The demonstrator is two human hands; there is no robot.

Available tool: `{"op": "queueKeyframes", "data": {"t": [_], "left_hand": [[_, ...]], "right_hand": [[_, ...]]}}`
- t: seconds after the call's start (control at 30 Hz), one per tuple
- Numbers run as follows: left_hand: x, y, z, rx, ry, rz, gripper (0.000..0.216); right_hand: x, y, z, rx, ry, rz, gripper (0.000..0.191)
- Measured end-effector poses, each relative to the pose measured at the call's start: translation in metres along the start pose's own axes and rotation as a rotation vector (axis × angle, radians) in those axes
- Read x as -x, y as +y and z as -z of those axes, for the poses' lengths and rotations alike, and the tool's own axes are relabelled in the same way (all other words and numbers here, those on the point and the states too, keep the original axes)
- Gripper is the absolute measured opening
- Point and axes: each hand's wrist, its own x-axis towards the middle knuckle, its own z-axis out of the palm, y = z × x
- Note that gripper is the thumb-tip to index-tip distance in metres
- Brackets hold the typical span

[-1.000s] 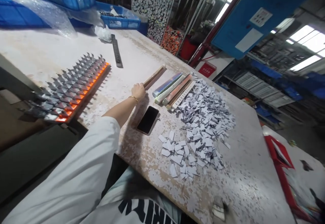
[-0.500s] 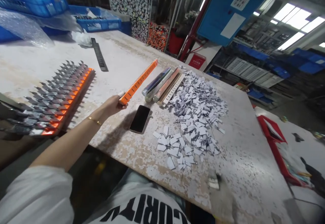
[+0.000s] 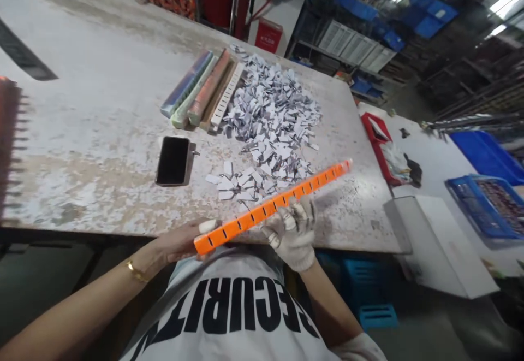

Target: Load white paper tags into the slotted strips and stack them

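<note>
Large black capitals [image 3: 241,305] across front of person's white shirt [image 3: 241,344]: "ECURIT" legible, upside down, running right to left; outermost letters distorted by folds, whole word apparently "SECURITY". Red box [image 3: 269,34] beyond far edge of tabletop [image 3: 102,93]: row of white characters, too small and blurred to read.

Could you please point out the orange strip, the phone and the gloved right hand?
Orange strip [image 3: 269,207], head view: slotted face.
Phone [image 3: 173,160], head view: dark screen.
Gloved right hand [image 3: 295,241], head view: its middle.
</note>
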Motion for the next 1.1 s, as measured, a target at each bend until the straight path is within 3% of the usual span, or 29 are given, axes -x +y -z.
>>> {"op": "queueKeyframes", "data": {"t": [0.13, 0.27, 0.4, 0.47, 0.57, 0.7, 0.9, 1.1], "left_hand": [[-0.017, -0.019, -0.025, -0.071, -0.105, 0.14, 0.06], [-0.025, -0.011, -0.037, -0.436, -0.12, 0.066, 0.051], [-0.021, 0.015, -0.043, -1.136, 0.18, -0.217, 0.021], [-0.023, 0.03, -0.045, -1.342, 0.3, -0.293, 0.014], [-0.039, 0.051, -0.053, -1.408, 0.301, -0.385, 0.02], [-0.085, 0.068, -0.071, -1.541, 0.396, -0.53, 0.024], [-0.15, 0.078, -0.096, -1.665, 0.443, -0.5, 0.028], [-0.167, 0.076, -0.095, -1.647, 0.419, -0.504, 0.03]], "right_hand": [[0.035, 0.007, -0.001, -0.019, -0.158, 0.045, 0.052], [0.052, 0.024, -0.004, -0.094, -0.231, 0.05, 0.039], [0.047, 0.036, -0.009, -0.101, -0.331, 0.017, 0.039], [0.038, 0.039, -0.011, -0.114, -0.411, 0.004, 0.042], [0.02, 0.039, -0.014, -0.154, -0.512, -0.003, 0.046], [0.004, 0.037, -0.016, -0.196, -0.57, 0.024, 0.044], [0.004, 0.039, -0.014, -0.222, -0.588, 0.021, 0.043], [0.001, 0.05, -0.015, -0.221, -0.641, 0.045, 0.045]]}}
